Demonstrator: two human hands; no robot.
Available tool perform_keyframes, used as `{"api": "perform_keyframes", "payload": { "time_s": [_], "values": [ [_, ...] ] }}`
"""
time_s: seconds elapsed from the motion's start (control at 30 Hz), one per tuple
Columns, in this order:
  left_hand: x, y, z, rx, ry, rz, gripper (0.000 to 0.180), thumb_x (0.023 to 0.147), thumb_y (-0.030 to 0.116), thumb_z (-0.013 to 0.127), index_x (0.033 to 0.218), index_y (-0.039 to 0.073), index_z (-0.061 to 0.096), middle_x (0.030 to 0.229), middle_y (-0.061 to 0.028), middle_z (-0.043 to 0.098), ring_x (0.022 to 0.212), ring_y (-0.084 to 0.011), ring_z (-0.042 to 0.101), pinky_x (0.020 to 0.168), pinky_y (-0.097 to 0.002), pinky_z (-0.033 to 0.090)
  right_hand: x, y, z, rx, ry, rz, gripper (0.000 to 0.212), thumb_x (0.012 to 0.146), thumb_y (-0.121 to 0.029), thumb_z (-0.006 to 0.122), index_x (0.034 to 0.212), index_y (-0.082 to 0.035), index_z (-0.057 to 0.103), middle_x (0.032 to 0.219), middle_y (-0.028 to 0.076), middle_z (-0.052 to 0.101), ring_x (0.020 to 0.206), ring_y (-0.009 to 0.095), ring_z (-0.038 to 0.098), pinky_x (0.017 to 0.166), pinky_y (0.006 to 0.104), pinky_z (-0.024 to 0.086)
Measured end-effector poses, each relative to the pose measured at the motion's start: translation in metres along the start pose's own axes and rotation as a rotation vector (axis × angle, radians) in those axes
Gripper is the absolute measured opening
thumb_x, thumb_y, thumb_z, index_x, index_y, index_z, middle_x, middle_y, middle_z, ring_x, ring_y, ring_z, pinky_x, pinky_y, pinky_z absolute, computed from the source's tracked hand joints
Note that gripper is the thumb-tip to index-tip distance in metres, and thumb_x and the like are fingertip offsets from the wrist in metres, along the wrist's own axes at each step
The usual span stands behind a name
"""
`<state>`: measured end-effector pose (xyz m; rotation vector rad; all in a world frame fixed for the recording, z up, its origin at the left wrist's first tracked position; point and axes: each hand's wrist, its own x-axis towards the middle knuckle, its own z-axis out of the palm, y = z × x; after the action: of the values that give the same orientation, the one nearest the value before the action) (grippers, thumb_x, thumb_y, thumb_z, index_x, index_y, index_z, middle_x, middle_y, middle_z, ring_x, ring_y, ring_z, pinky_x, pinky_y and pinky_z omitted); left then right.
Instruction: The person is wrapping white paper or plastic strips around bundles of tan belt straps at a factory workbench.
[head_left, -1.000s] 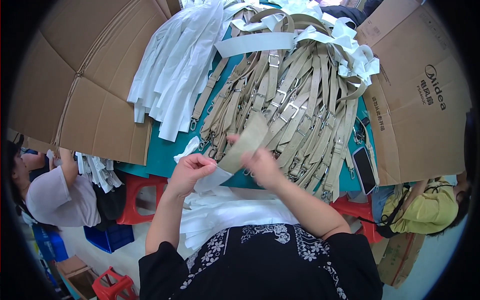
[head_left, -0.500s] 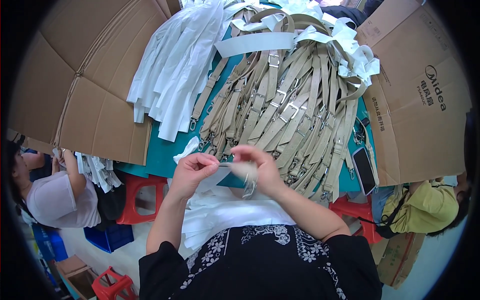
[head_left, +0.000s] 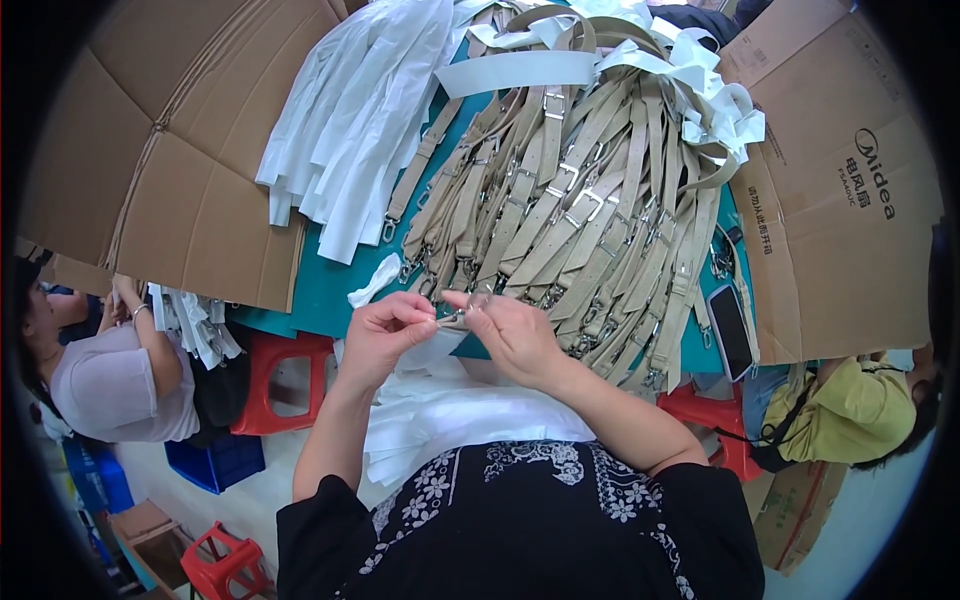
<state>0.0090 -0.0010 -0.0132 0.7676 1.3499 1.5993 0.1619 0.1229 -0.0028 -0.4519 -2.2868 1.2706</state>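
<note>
At the near edge of the table, my left hand (head_left: pixel 388 335) is closed in a pinch, thumb against fingertips. It grips one end of a short piece of beige strap (head_left: pixel 452 321). My right hand (head_left: pixel 518 342) closes on the same strap just to the right, with a bit of silvery metal hardware (head_left: pixel 481 298) at its fingers. Most of this strap is hidden by the hands. Beyond them lies a large heap of beige straps (head_left: pixel 570 200) with metal buckles and snap hooks. White sheeting (head_left: pixel 470 420) covers my lap below the hands.
White strips (head_left: pixel 350 120) hang in a bundle at the left of the green table (head_left: pixel 340 300). A phone (head_left: pixel 730 332) lies at its right edge. Cardboard (head_left: pixel 200 150) stands left, a carton (head_left: pixel 830 200) right. People sit on both sides, near red stools (head_left: pixel 278 385).
The strap's metal piece has swung from below my right hand up to its fingertips. My right hand has turned and moved slightly; my left stays nearly in place. The view has shifted a little.
</note>
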Motion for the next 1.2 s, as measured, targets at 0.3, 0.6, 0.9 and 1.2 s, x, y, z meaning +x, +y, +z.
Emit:
{"api": "perform_keyframes", "payload": {
  "time_s": [0.3,0.6,0.9,1.2],
  "values": [
    [0.004,-0.015,-0.013,0.155,-0.242,0.182,0.053,0.067,0.043,0.072,0.098,0.002,0.058,0.100,-0.0068,0.052,0.093,-0.0158,0.050,0.082,-0.0288,0.040,-0.014,0.006,0.013,1.162,-0.200,0.619,0.033,0.092,-0.027,0.042,0.101,0.001,0.057,0.095,0.010,0.061,0.080,0.016,0.060,0.074,0.0277,0.050],
    [-0.047,0.018,-0.084,0.835,-0.618,-0.426,0.050,0.063,0.044,0.073,0.075,-0.003,0.062,0.057,-0.0003,0.053,0.056,-0.0069,0.048,0.050,-0.0246,0.039,-0.134,0.020,-0.165,1.429,0.435,0.359,0.030,0.092,-0.016,0.036,0.109,0.003,0.050,0.109,0.017,0.056,0.103,0.028,0.053,0.094,0.0428,0.039],
    [-0.122,-0.040,-0.026,0.893,-0.591,-0.405,0.024,0.086,0.023,0.052,0.082,0.002,0.061,0.065,-0.0078,0.057,0.060,-0.0151,0.053,0.057,-0.0298,0.042,-0.429,0.177,-0.215,1.098,1.161,1.053,0.029,0.091,-0.020,0.043,0.098,0.005,0.055,0.095,0.011,0.062,0.085,0.019,0.061,0.070,0.0306,0.051],
    [-0.061,-0.116,0.025,1.116,-0.396,0.258,0.021,0.081,0.018,0.055,0.097,0.004,0.058,0.093,-0.0144,0.060,0.090,-0.0309,0.056,0.078,-0.0367,0.045,-0.262,0.085,-0.106,-0.348,-0.001,0.704,0.020,0.081,-0.020,0.053,0.086,-0.004,0.064,0.083,0.014,0.062,0.079,0.031,0.059,0.071,0.0385,0.047]
  ]
}}
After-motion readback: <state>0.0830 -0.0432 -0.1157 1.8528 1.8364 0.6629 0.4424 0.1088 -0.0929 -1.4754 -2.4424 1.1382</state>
